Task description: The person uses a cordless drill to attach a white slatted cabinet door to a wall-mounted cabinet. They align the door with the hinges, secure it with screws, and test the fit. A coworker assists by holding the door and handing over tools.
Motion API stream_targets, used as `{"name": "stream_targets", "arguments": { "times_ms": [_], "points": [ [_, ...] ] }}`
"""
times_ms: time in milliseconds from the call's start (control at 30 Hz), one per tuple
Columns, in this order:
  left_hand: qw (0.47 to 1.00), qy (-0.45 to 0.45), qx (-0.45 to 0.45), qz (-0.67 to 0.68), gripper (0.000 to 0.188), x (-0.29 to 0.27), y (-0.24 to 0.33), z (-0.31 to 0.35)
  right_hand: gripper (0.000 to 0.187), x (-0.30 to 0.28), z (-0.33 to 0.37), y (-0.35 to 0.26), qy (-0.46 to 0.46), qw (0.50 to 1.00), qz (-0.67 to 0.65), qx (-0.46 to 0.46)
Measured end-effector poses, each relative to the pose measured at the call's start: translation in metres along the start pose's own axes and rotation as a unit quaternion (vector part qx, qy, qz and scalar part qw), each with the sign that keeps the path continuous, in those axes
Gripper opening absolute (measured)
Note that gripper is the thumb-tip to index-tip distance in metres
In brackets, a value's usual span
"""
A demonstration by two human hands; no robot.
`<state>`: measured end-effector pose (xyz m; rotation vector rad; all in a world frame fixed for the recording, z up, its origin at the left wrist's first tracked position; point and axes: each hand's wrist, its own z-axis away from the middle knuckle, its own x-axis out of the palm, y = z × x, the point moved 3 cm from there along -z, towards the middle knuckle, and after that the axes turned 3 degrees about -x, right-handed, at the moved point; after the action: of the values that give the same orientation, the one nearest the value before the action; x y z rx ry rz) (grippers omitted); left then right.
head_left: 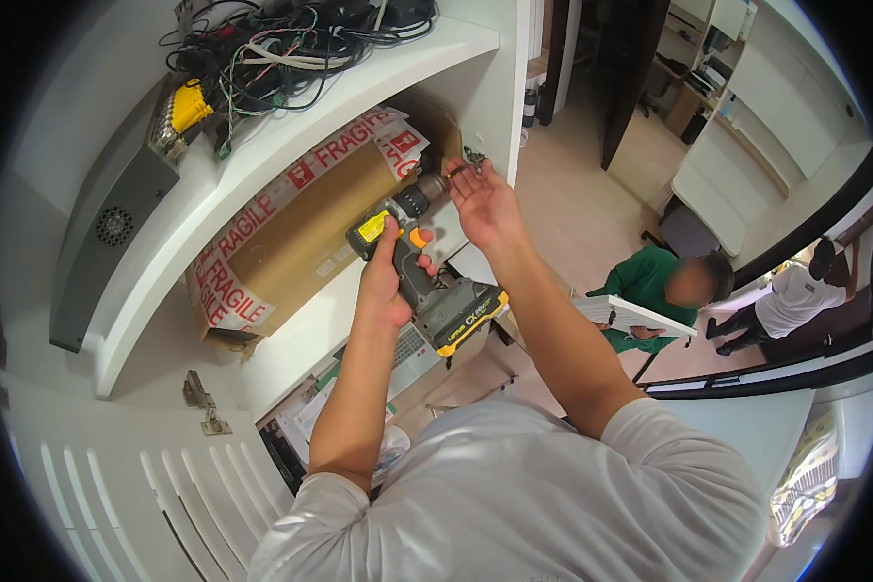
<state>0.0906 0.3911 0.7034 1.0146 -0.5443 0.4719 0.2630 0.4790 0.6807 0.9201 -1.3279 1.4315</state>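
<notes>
My left hand (391,281) is wrapped round the grip of a black and yellow cordless drill (436,312), its battery toward me. The drill's chuck points up and right, at a metal cabinet hinge (474,158) on the white upright panel (490,107). Beside the chuck, my right hand (485,204) is raised with its palm showing and fingers loosely extended. Its fingertips are by the drill's tip and the hinge; whether they touch either is too small to tell.
Behind the drill, a cardboard box (310,228) with red and white tape fills the shelf. Tangled cables (291,48) lie on the shelf above. Another hinge (204,403) sits on the slatted door at left. A person in green (640,276) holds a white panel (640,317) at right.
</notes>
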Motion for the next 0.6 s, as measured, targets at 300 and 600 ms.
{"name": "stream_targets", "arguments": {
  "times_ms": [300, 600],
  "points": [
    [0.999, -0.009, 0.031, -0.027, 0.04, -0.021, -0.005, 0.022, 0.02, -0.002, -0.001, 0.008, 0.042, 0.998, -0.03, -0.018],
    [0.999, 0.015, 0.039, -0.016, 0.039, -0.032, 0.002, 0.024, 0.033, -0.003, -0.001, 0.009, 0.092, 0.996, 0.02, 0.0]
  ]
}}
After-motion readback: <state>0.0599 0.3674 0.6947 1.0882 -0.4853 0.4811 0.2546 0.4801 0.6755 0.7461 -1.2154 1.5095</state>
